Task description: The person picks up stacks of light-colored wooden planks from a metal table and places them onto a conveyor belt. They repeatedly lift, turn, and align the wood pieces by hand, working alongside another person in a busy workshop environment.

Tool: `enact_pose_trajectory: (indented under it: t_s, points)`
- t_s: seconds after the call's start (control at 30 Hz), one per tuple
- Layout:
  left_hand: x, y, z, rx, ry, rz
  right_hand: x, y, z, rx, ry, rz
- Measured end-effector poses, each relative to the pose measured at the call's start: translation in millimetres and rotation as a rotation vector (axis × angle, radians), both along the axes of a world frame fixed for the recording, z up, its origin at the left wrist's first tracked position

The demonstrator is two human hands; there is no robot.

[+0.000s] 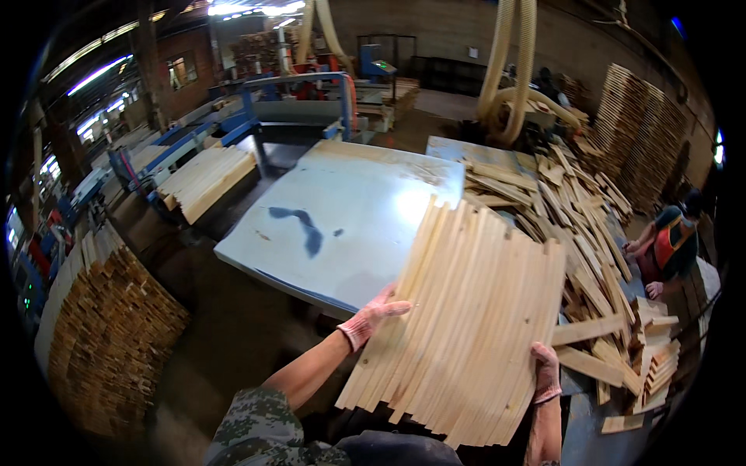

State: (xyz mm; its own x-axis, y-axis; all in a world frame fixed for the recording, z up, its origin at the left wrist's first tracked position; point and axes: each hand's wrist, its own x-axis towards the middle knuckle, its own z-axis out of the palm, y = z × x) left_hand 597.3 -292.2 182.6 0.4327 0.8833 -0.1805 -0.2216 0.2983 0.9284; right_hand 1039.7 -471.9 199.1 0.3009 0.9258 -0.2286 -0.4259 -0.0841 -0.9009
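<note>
Item in hand: a row of wooden strips (474, 326), packed side by side as one broad panel, located directly in front of the person and between the two hands. The long axis of the strips points away from the body and leans toward the right at the far end. The near ends are uneven; several stand proud of their neighbours.

Left hand (378, 313): gloved, closed on the left long edge, thumb lying over the upper face; the fingers beneath are hidden. Right hand (548, 373): gloved, closed against the right long edge, nearer the body than the left; its full grip below the edge cannot be seen.

Governing relation: the metal table (365, 225) lies ahead and to the left, and the left hand is the nearer of the two to it. The far left part of the panel overlaps the table's right side in this view; whether they touch cannot be told.

Room: the broadest open space is ahead-left, over the tabletop. On the right, loose wood pieces (589, 272) crowd close to the panel's edge, with a co-worker (662, 245) beyond them.
</note>
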Motion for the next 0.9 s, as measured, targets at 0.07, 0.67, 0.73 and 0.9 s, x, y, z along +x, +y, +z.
enact_pose_trajectory:
  t_s: [0.07, 0.67, 0.73, 0.9]
  points:
    - [-62.5, 11.1, -11.4, -0.063, -0.017, 0.037, -40.6, 57.7, -15.6, -0.07, 0.061, 0.136]
    - [-340.6, 289.3, 5.9, -0.056, 0.985, -0.226, -298.6, 368.1, -107.1, -0.048, 0.011, 0.177]
    - [-351.9, 320.9, 22.5, 0.005, 1.225, -0.054, -332.9, 399.1, -109.3, -0.123, -0.004, 0.085]
    - [-416.2, 366.3, 37.9, 0.069, 1.479, 0.162, -474.6, 474.0, -66.1, -0.202, 0.012, 0.104]
